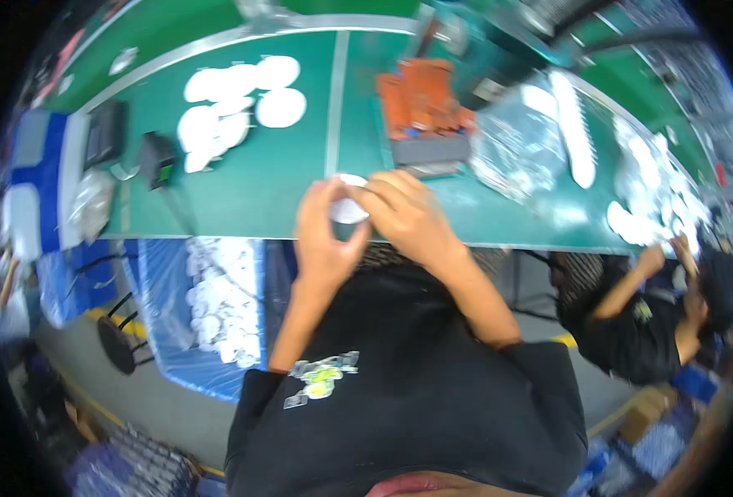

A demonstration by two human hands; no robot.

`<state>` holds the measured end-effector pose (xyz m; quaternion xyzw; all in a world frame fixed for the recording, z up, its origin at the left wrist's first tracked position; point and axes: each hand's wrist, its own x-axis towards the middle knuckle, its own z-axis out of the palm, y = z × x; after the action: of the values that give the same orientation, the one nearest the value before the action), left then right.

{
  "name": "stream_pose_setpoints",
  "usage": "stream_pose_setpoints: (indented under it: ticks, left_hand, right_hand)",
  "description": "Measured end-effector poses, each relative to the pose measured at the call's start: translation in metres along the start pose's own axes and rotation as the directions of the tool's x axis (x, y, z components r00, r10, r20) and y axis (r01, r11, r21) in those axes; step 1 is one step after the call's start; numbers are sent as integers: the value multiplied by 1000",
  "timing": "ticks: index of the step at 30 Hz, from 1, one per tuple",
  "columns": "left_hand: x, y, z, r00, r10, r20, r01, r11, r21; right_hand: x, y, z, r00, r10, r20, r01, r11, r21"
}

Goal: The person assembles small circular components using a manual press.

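Observation:
A white round piece (349,209) is held just above the near edge of the green table, in front of my chest. My left hand (323,230) curls round its left side, with thumb and fingers gripping the rim. My right hand (408,217) closes on its upper right edge, the fingers bunched together. Blur hides the finer detail of the piece and the fingertips. Beyond my hands, to the left, several similar white round pieces (280,108) lie on the table, some overlapping.
An orange and grey fixture (426,112) stands ahead right, beside a clear plastic bag (520,153). A black device (158,157) with a cable lies left. Below the table, a blue-lined bin (168,331) holds many white pieces. A co-worker (652,323) sits at the right.

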<state>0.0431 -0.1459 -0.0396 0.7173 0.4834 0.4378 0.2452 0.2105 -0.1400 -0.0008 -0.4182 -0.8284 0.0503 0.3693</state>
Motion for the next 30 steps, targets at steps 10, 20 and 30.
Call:
stream_pose_setpoints:
  ticks: [10, 20, 30]
  left_hand:
    - [13, 19, 0, 955, 295, -34, -289, 949, 126]
    - [95, 41, 49, 711, 703, 12, -703, 710, 51]
    - [121, 49, 62, 848, 524, 80, -526, 850, 4]
  right_hand:
    - [-97, -1, -22, 839, 516, -170, -508, 856, 91]
    - [-103, -1, -22, 750, 581, -315, -613, 790, -3]
    - [32, 19, -140, 500, -65, -864, -183, 967, -179]
